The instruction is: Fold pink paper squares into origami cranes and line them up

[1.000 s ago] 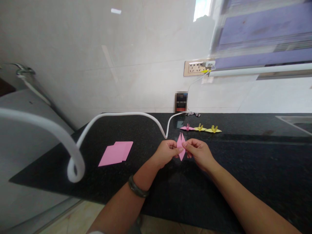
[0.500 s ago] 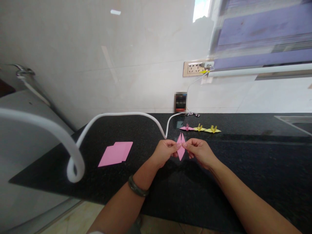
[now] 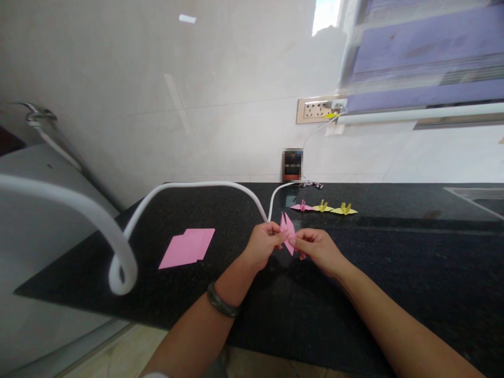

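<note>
— Two hands, one bit of paper. What do they hold?

— The left hand (image 3: 264, 245) and the right hand (image 3: 317, 247) each pinch the pink folded paper (image 3: 287, 231) between thumb and fingertips. The fingers are curled in tight. Nothing else is in them.

— Where is the paper?

— It is between the two hands, lifted a little off the black counter (image 3: 394, 262). Its pointy ends stick up and lean a bit to the left.

— How do you fold it well?

— I think small, soft pinches close to the crease work best. Line the edges up first, then press along the fold. Tug too hard and a thin tip could rip.

— What else is near?

— Some flat pink sheets (image 3: 188, 247) lie to the left, well apart. A row of little paper birds (image 3: 323, 208) sits farther back, one pink and two yellow. A white cable (image 3: 197, 185) curls over the counter, and its bend is just beside the left hand. I would mind that cable so it does not bump the paper.
</note>
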{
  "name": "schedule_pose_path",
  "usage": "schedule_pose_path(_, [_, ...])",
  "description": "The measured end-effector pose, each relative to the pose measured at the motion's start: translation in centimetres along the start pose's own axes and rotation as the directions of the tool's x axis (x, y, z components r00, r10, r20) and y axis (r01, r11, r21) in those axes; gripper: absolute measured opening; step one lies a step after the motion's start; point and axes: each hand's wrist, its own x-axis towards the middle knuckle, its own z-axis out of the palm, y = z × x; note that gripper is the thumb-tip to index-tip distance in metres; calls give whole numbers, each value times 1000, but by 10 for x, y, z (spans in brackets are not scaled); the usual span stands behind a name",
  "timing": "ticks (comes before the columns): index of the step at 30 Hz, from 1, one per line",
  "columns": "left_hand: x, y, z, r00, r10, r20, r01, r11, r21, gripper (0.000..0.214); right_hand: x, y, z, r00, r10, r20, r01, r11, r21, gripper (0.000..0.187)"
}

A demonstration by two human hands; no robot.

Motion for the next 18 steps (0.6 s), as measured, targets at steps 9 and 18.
schedule_pose_path(9, [2, 0, 0, 997, 41, -72, -43, 999, -19, 25, -1, 3, 2, 995, 92, 36, -91, 996, -25, 18])
schedule_pose_path(18, [0, -3, 3, 1000, 8, 13, -9, 999, 33, 25, 0, 6, -1, 999, 54, -3, -54, 993, -105, 25])
